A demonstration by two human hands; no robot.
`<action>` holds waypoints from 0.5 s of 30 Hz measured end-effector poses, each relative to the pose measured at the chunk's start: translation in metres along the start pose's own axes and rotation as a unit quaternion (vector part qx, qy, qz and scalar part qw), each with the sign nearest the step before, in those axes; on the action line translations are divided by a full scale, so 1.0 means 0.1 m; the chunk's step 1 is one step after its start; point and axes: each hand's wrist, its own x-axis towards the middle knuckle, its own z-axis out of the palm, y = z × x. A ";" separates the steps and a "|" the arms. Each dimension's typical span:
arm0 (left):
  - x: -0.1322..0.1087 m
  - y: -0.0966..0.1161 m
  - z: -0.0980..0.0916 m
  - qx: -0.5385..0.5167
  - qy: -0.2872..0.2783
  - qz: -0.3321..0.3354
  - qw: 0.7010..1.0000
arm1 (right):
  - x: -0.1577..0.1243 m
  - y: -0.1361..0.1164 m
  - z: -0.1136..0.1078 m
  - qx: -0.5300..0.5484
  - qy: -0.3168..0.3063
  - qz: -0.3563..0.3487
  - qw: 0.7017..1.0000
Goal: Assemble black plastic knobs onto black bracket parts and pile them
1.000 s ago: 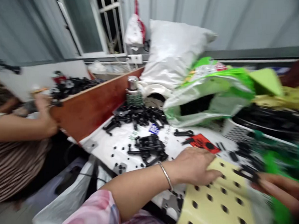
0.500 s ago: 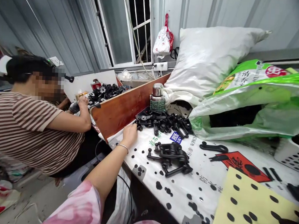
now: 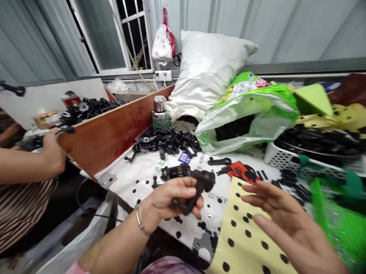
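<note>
Fingers [image 3: 184,193] of left hand [image 3: 170,199] curled shut around a black plastic bracket [image 3: 198,189], thumb across its top, lower end of the part poking out under the fingertips. Round head of the bracket sticking up and to the right, clear of the grip. Part held just above the near edge of the tabletop [image 3: 128,179], over white sheeting printed with black dots. Silver bangle [image 3: 140,224] on that wrist.

Right hand [image 3: 284,224] spread flat and open, holding nothing, palm toward the bracket, fingertips near it but apart. Hovering over a pale yellow perforated sheet [image 3: 244,254] lying on the near right of the tabletop.

Small cluster of black parts [image 3: 176,171] on the tabletop just behind the held bracket. Larger heap of black parts [image 3: 164,141] farther back, against a steel flask [image 3: 160,113] in a green mesh sleeve. Brown wooden divider board [image 3: 109,129] running along the left of the heap. White sack [image 3: 205,68] and green-printed plastic bag [image 3: 248,112] at the back, bag mouth open with dark contents. White perforated basket [image 3: 292,159] of black parts to the right, blurred.

Co-worker's hand [image 3: 54,157] at the far end of the divider, striped sleeve [image 3: 7,209] below, beside another pile of black parts [image 3: 86,107].
</note>
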 end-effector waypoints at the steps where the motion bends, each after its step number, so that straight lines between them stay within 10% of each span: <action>1: 0.04 -0.11 0.10 -0.073 -0.063 -0.028 0.995 | 0.02 -0.09 0.04 0.034 -0.013 -0.001 0.999; 6: 0.18 -0.44 0.38 -0.152 -0.178 -0.111 0.966 | -0.05 -0.24 0.11 0.094 -0.037 0.014 0.995; 11: 0.14 -0.37 0.48 0.087 -0.045 -0.009 0.995 | -0.20 -0.08 0.10 0.087 0.031 0.067 0.993; 15: 0.12 -0.39 0.54 0.328 0.019 0.120 0.937 | -0.20 -0.03 0.20 0.060 0.039 0.083 0.994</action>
